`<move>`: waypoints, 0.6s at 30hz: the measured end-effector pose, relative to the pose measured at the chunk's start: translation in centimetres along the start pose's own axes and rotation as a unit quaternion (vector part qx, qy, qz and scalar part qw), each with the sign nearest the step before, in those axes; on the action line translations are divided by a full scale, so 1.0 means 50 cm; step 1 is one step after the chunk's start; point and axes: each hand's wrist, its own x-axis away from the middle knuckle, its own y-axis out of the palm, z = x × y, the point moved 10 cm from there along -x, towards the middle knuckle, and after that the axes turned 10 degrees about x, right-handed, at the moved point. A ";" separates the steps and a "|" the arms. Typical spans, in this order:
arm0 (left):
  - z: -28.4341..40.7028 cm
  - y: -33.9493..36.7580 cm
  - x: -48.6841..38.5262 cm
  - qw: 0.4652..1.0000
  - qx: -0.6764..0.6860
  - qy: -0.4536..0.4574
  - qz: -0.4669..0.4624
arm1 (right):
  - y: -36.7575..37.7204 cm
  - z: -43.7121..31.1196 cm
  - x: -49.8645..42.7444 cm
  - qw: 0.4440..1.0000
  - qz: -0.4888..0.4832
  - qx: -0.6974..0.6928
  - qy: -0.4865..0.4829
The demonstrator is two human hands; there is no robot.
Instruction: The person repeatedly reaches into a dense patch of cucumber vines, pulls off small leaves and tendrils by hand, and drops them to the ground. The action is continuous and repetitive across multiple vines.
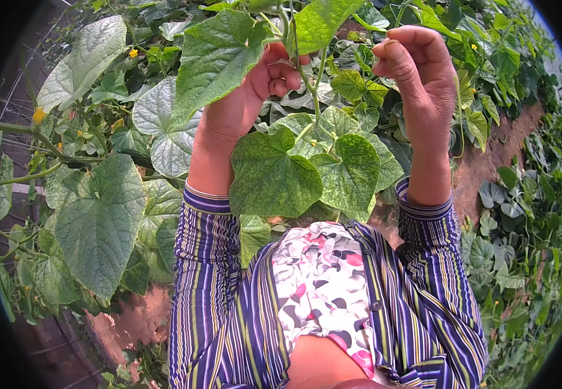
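Note:
My left hand [273,78] is curled around the upright stem of a cucumber vine [309,85]. A broad green leaf [217,61] partly covers its fingers. A thin dark string [294,29] runs alongside the stem above this hand. To the right of the vine, my right hand [417,68] is raised with the thumb against the bent index finger; I see nothing between them. Behind its wrist hangs a thin pale-green tendril [461,124]. Lower on the same vine, mottled leaves [278,172] spread out between my forearms.
Large cucumber leaves [101,226] and a thick side stem [43,138] crowd my left. Yellow flowers [39,115] dot the foliage. Bare reddish soil [485,160] runs along the right, with another row of plants [524,272] beyond. Wire mesh [16,104] stands at the far left.

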 end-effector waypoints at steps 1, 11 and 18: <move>0.008 0.002 0.014 0.999 -0.009 -0.008 0.029 | 0.018 0.056 0.044 0.994 -0.052 0.081 0.051; 0.071 -0.036 0.046 0.987 -0.113 -0.010 0.117 | 0.183 0.102 0.347 0.910 -0.298 0.287 0.011; 0.203 -0.079 0.365 0.818 -0.319 0.223 0.423 | 0.131 0.001 0.276 0.916 -0.163 0.352 -0.099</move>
